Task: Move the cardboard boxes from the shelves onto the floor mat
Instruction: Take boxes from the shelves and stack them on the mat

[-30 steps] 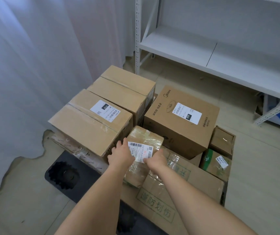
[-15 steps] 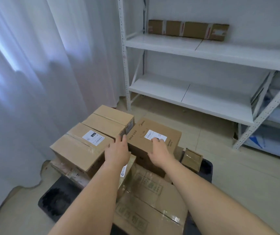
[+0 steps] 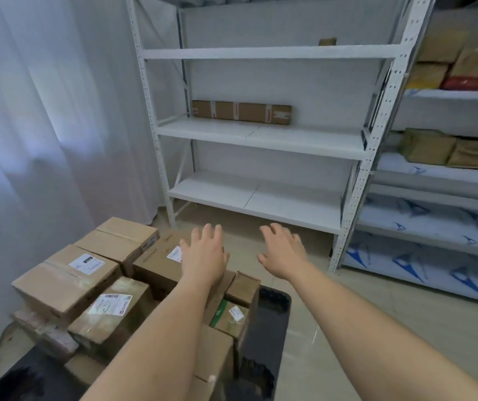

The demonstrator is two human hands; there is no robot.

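Note:
Several cardboard boxes are stacked on the black floor mat (image 3: 269, 316) at the lower left, among them a taped small box with a white label (image 3: 110, 308) and a larger labelled box (image 3: 64, 276). A long flat cardboard box (image 3: 242, 112) lies on the middle board of the white shelf unit (image 3: 261, 137). A small brown box (image 3: 327, 41) sits on the board above. My left hand (image 3: 204, 254) and my right hand (image 3: 282, 250) are raised in front of me above the stack, fingers spread, holding nothing.
White curtains (image 3: 44, 125) hang at the left. A second shelf unit (image 3: 449, 175) at the right carries brown and yellow parcels and blue-printed white sheets. Pale floor tiles (image 3: 376, 328) lie between the mat and the shelves.
My hands let go of the small taped box, which now rests on the stack. Both hands lifted off the boxes and my view rose toward the shelves.

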